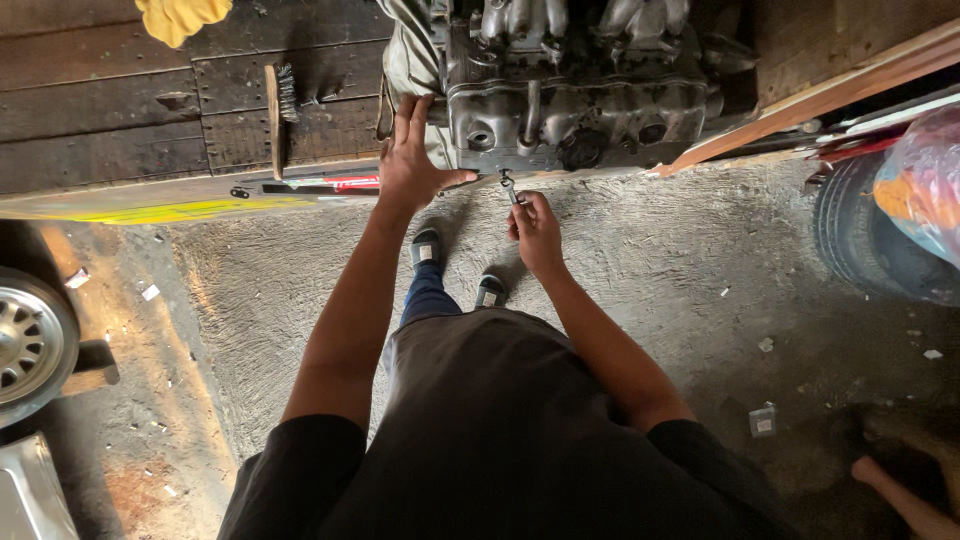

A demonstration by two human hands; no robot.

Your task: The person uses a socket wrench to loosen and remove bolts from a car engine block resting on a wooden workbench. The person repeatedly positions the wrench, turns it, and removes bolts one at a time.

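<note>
Right hand (537,232) grip pinching wrench (510,188) (left hand (410,160) spread flat against engine (575,90)).

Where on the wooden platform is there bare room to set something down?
Bare planks lie between the yellow cloth and the wire brush. It is crowded around the engine block, where the left hand presses and the right hand holds a wrench.

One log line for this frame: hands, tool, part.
left hand: flat on engine block edge | right hand: grips small wrench, tip at block's lower edge | wire brush: on bench, untouched
</note>
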